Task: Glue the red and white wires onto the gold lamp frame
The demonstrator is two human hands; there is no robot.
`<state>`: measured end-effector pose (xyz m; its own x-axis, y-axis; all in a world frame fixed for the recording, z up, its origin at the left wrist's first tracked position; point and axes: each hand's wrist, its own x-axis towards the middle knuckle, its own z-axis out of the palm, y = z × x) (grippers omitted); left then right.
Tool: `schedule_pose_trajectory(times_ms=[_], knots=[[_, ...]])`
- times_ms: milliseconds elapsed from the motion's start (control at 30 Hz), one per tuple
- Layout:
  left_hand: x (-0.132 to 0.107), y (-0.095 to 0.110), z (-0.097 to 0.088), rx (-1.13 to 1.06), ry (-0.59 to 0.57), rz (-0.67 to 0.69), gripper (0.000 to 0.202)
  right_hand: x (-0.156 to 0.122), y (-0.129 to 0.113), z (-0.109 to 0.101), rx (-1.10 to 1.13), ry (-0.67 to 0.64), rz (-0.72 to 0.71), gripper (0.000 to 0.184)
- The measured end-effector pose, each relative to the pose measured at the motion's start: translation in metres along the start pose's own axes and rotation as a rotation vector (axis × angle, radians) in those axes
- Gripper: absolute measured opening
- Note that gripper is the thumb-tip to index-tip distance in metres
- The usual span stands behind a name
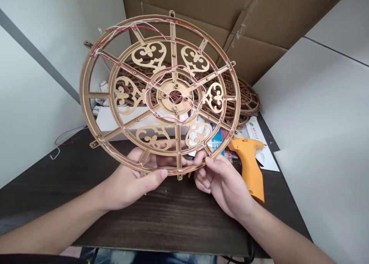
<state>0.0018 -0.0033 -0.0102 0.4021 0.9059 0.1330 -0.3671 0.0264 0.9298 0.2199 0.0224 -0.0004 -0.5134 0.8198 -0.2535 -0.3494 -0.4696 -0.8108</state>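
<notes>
- Left hand: above the near middle of the table, thumb laid over the lower rim of the round gold frame, fingers behind it; grip closed on that rim.
- Right hand: just beside the left, thumb and fingertips pinched on the same lower rim, slightly to the right; grip narrow, holding the frame.
- Round gold frame: held tilted, nearly upright, above the table's middle; an openwork wheel with spokes, scroll-pattern panels and a central hub.
- Red and white wires: run along the frame's rims and loop around the hub.
- Orange glue gun: lies on the table near its right edge, just beside the right hand.
- Printed papers: beneath and behind the glue gun.
- Stacked dark frames: at the far right of the table, behind the held frame.
- Cardboard box: at the far edge, flaps open.
</notes>
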Motion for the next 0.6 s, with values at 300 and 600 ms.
schedule_pose_trajectory(times_ms=[300,600], knots=[[-0.0001,-0.0044,-0.0017,-0.060,-0.016,0.027,0.051,-0.0020,-0.0008,0.0004,-0.019,-0.013,0.005,0.018],[-0.0006,-0.0069,-0.0045,-0.091,-0.027,0.004,0.049,-0.0046,0.0007,-0.0007,-0.074,-0.035,-0.028,0.015]])
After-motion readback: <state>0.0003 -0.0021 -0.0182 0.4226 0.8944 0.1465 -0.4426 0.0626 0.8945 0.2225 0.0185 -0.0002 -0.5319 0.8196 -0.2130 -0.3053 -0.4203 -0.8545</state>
